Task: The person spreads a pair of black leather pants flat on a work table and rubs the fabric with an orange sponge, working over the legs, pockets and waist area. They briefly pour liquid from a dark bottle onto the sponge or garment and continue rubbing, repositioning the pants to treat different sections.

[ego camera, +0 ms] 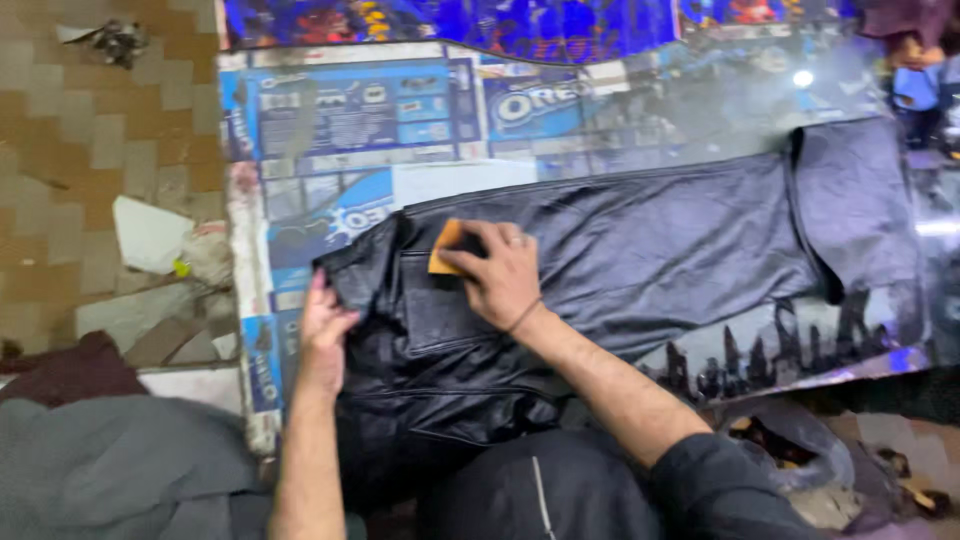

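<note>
A black leather jacket (640, 250) lies spread across a table covered with blue and white printed sheets under a glossy clear layer (370, 120). My right hand (500, 272) presses a small orange-yellow sponge (446, 248) onto the jacket near its left end, fingers curled over it. A ring and a thin wristband show on that hand. My left hand (325, 325) rests flat on the jacket's left edge and holds the leather down.
A tiled floor (90, 120) lies to the left, with scraps of white paper (150, 235) and debris. Grey and dark red cloth (90, 440) sits at the lower left. Small colourful objects (915, 70) stand at the far right of the table.
</note>
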